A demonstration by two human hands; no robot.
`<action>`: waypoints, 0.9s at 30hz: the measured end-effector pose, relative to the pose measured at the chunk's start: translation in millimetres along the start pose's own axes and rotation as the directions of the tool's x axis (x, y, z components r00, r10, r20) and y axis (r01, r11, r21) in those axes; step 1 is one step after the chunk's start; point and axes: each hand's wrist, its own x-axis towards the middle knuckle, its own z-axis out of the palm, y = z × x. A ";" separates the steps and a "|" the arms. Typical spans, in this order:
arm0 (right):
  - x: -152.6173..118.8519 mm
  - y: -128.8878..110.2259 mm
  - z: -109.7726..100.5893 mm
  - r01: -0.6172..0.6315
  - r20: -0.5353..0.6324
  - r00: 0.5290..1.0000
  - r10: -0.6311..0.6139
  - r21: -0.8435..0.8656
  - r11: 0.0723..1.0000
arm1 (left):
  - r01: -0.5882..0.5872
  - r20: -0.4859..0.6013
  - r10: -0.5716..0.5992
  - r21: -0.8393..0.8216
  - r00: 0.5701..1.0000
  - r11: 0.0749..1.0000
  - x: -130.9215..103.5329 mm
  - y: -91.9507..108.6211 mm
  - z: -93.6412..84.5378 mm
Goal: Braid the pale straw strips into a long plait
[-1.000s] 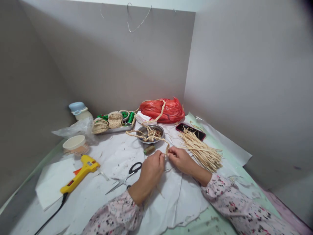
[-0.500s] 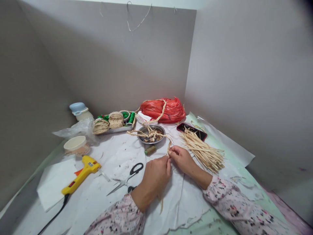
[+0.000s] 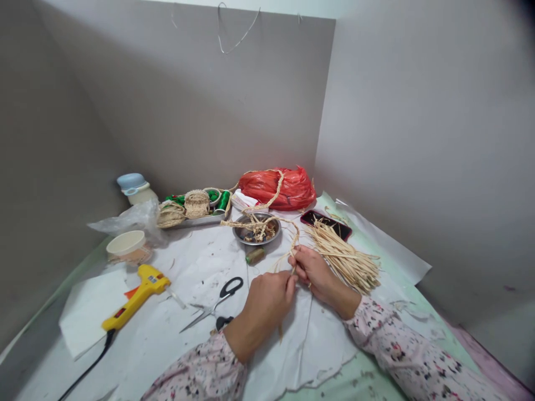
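Holds the near end of a straw braid [image 3: 297,234] between the fingertips of both hands. Grips strands at that end with the left hand [image 3: 270,301], in a narrow pinch of thumb against finger. Pinches the braid slightly farther off with the right hand [image 3: 315,273], with fingers curled in close. Cannot tell how the strands are divided between the two, with the fingers partly hiding them. Has the braid just beyond the right fingertips, running away from them and then bending left over a metal bowl [image 3: 256,243] with straw scraps inside. Shows loose strands just left of the right fingertips, and another straw end below the left hand. Has a spool [image 3: 255,256] between bowl and left hand, scissors [image 3: 215,306] near the left wrist, and a bundle of straw [image 3: 346,259] beside the right hand, partly over a phone [image 3: 343,229].
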 end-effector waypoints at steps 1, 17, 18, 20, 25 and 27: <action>0.2 -1.5 -0.4 0.002 -0.008 1.000 -0.002 0.026 1.000 | 0.004 -0.035 -0.007 -0.067 0.999 0.998 0.0 0.2 -2.7; -0.2 0.9 -8.8 -0.022 0.303 0.951 0.062 -0.135 0.991 | 0.269 0.226 -0.145 -0.801 0.963 0.535 16.9 -19.2 9.0; 0.5 2.3 -9.7 -0.014 0.301 0.951 0.063 -0.163 0.987 | 0.311 0.278 -0.141 -0.823 0.950 0.476 16.8 -18.7 7.9; 1.2 3.4 -11.4 0.007 0.295 0.954 0.059 -0.216 0.976 | 0.375 0.354 -0.125 -0.845 0.927 0.383 17.0 -17.6 3.4; -1.6 -1.7 -10.4 0.066 0.279 0.960 0.025 -0.312 0.948 | 0.420 0.404 -0.128 -0.820 0.906 0.389 18.8 -16.7 -8.4; -2.8 -4.1 -8.5 0.083 0.241 0.970 0.001 -0.338 0.937 | 0.415 0.379 -0.169 -0.809 0.910 0.415 19.5 -17.6 -7.9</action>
